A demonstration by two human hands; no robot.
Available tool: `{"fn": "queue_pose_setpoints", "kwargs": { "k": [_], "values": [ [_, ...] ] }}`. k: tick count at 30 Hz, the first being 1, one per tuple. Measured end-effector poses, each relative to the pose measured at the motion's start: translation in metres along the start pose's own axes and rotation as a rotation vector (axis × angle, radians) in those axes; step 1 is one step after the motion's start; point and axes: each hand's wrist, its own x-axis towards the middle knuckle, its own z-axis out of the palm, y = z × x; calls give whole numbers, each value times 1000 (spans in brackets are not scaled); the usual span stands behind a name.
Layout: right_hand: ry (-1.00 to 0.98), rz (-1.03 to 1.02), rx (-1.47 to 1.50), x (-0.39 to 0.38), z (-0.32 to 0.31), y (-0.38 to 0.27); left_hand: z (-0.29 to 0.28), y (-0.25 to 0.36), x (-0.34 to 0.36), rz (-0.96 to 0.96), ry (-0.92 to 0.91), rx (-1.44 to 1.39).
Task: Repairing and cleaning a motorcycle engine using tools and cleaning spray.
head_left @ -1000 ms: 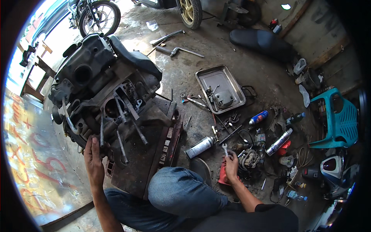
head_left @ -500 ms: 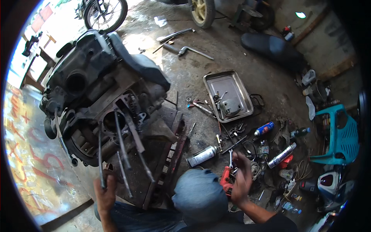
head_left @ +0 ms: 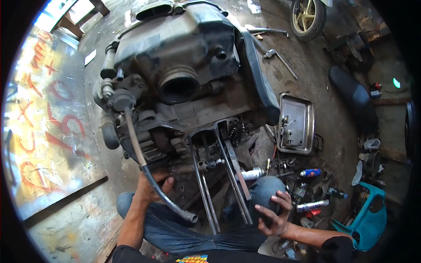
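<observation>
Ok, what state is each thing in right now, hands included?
Left hand, behind the hose; grip unclear
Right hand, open, fingers spread, empty
Engine, partly dismantled, bore uncovered
Rods, bare, jutting outward
Hose, lower end free
Metal tray, upright, holding parts
Silver can, on its side
Blue can, on its side
Motorcycle seat, lying on the floor

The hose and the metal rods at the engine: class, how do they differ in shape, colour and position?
The hose bends in a curve, while the metal rods run straight. The hose is tan above and dark below; the rods are grey and shiny. The hose passes in front of the left hand, whereas the rods lie to its right. Both are long and slim, reaching from the engine toward the lower edge.
</observation>
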Motion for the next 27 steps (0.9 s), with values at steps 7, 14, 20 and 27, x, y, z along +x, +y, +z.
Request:
{"fn": "queue_pose_setpoints", "kwargs": {
  "k": [7,14,20,27],
  "values": [
    [-217,176,146,16,-74,-41,4,33,0,-88,64,1],
    [-340,365,264,2,-129,-96,27,97,-68,-676,259,-191],
    [-391,566,307,-53,-141,-149,39,244,-149,-734,120,-225],
    [-360,771,205,-107,-140,-177,52,371,-179,-896,-230,-569]
  ]
}}
